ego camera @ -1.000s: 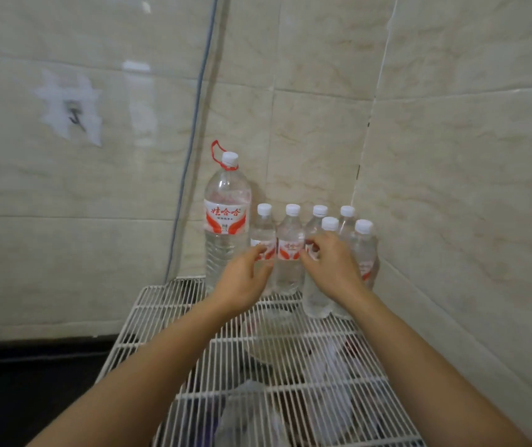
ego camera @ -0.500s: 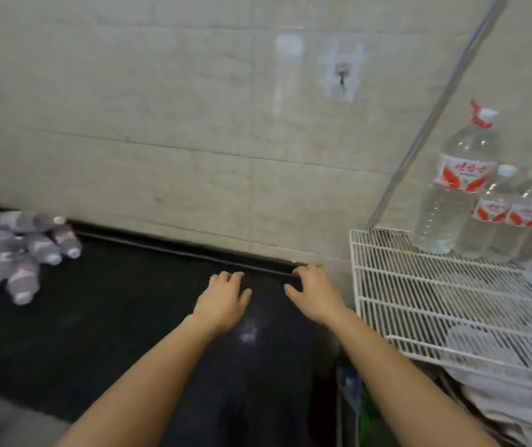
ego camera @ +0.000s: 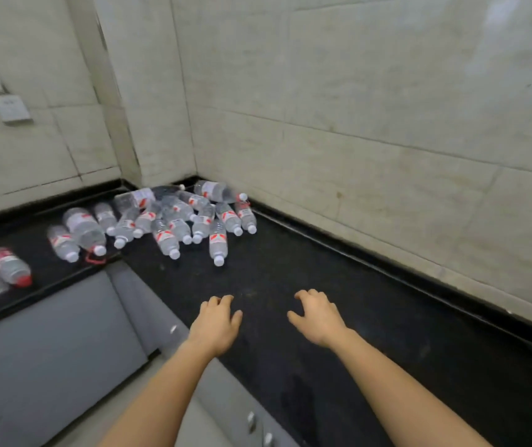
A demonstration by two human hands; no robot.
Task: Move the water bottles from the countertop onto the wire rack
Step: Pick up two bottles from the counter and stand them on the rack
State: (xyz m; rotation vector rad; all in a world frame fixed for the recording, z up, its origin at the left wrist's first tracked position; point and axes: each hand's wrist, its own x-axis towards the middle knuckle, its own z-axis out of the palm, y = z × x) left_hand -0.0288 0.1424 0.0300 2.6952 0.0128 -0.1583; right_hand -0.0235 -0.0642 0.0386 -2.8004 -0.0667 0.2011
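Turning from rack: the view has swung off the wire rack, which is out of shot now. A second ago both hands were up among the standing bottles there, and they come back with nothing in them.
Landmark: the wall corner (ego camera: 161, 140), where the tiled walls meet above the black countertop (ego camera: 322, 269).
Water bottles: the water bottles (ego camera: 174, 221) lie in a loose heap on their sides at the foot of the wall corner, spilling out to its left along the counter. None stands upright.
Nearest bottle: the nearest bottle (ego camera: 217, 243) sits at the front of the heap, just out from the wall corner, its white cap pointing at the person.
Big bottle: the big bottle (ego camera: 85, 230) lies down left of the wall corner, with a red carry loop at its neck.
Left hand: the left hand (ego camera: 216, 324) is palm down with fingers loosely curled, gripping nothing. It is over the counter's front edge, well short of the wall corner.
Right hand: the right hand (ego camera: 317, 317) is just beside the left, thumb out and empty, above bare counter.
Red-capped bottle: the red-capped bottle (ego camera: 10, 266) is far left of the wall corner and blurred. I cannot tell if it belongs to the job.
Meaning: one delivery looks finished and a fresh pickup is starting, with a good many bottles left to shift.
Watch for: loose round bottles lying down may roll when the front ones are pulled.
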